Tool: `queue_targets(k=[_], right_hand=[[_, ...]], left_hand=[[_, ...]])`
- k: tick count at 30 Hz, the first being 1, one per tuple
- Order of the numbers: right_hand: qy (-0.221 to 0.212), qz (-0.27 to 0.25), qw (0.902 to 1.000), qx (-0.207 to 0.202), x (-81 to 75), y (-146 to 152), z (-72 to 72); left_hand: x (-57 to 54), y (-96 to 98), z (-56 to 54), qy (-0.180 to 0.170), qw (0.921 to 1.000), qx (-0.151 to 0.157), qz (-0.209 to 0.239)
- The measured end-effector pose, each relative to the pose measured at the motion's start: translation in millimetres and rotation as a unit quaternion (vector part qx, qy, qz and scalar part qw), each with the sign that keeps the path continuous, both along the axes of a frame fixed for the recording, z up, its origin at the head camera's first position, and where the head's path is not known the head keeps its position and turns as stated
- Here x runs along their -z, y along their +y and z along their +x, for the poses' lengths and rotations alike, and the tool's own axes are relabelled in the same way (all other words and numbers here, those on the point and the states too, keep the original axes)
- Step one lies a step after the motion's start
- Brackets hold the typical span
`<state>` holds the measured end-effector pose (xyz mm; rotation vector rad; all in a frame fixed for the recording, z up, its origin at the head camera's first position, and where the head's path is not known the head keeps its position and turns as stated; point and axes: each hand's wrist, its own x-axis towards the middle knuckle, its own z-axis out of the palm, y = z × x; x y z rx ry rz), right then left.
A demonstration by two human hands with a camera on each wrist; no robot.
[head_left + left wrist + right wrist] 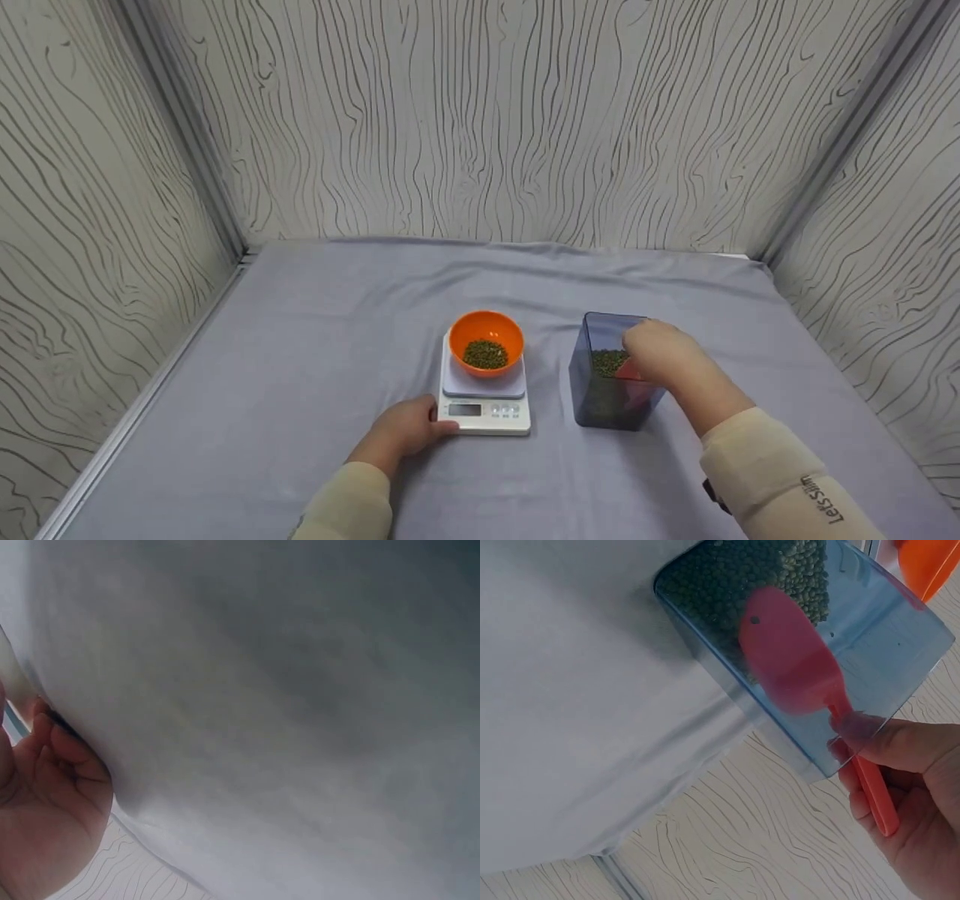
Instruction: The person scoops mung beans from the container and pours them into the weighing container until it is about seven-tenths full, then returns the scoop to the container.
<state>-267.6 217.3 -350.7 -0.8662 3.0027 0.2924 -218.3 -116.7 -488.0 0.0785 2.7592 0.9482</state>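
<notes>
A white kitchen scale with a small display carries an orange bowl holding some green mung beans. My left hand holds the scale's front left corner, its thumb along the front edge. In the left wrist view the fingers of this left hand are curled at the scale's side. To the right stands a clear bluish container with more beans inside. My right hand, over its rim, grips a red scoop by the handle. The scoop's bowl dips into the container beside the beans.
A grey cloth with wrinkles towards the back covers the table. Wood-grain patterned panels rise at the back and both sides, with grey metal posts in the corners.
</notes>
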Motion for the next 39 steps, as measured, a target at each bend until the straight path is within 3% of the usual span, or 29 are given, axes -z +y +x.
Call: queue_targets(k=[9, 18, 27, 39], right_hand=[[0.003, -0.019, 0.9992, -0.035, 1.5, 6, -2.2], [-0.038, -0.058, 0.9974, 0.022, 10.2, 7, -8.1], [-0.028, -0.105, 0.9939, 0.016, 21.1, 5, -11.0], [-0.061, -0.171, 0.9824, 0.044, 35.2, 11, -18.4]], left_hand=[[0.6, -0.2, -0.6, -0.010, 0.9999, -0.001, 0.009], [0.3, 0.2, -1.2, -0.005, 1.0000, 0.004, 0.007], [1.5, -1.4, -1.3, -0.002, 1.0000, 0.005, 0.000], [-1.6, 0.4, -0.8, -0.010, 0.9999, 0.004, 0.007]])
